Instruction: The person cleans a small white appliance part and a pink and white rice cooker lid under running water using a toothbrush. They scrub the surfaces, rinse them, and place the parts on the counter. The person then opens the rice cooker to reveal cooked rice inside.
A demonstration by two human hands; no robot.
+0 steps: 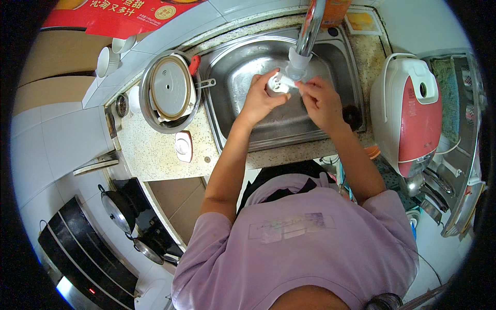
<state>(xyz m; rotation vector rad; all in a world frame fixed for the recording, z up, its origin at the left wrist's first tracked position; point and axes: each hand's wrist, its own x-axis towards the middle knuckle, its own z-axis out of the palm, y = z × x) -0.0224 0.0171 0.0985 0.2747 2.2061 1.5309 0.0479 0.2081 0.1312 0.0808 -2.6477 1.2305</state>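
Note:
My left hand (263, 95) grips a small white plastic part (276, 86), round with dark openings in its face, over the stainless-steel sink (248, 124). Close on its right, my right hand (321, 102) is blurred, its fingertips pinching a narrow white piece (290, 82) that reaches to the round part. Whether the two pieces are joined I cannot tell. Just above both hands hangs the chrome faucet (311, 31) with a whitish nozzle (299, 61). Any water flow is not plain.
On the left counter (155, 159) stand a metal basin (146, 116) holding a round lid (168, 87), and a small pink-and-white item (183, 146). A red-and-white appliance (420, 120) stands right of the sink. Pans (118, 211) sit on the stove at lower left.

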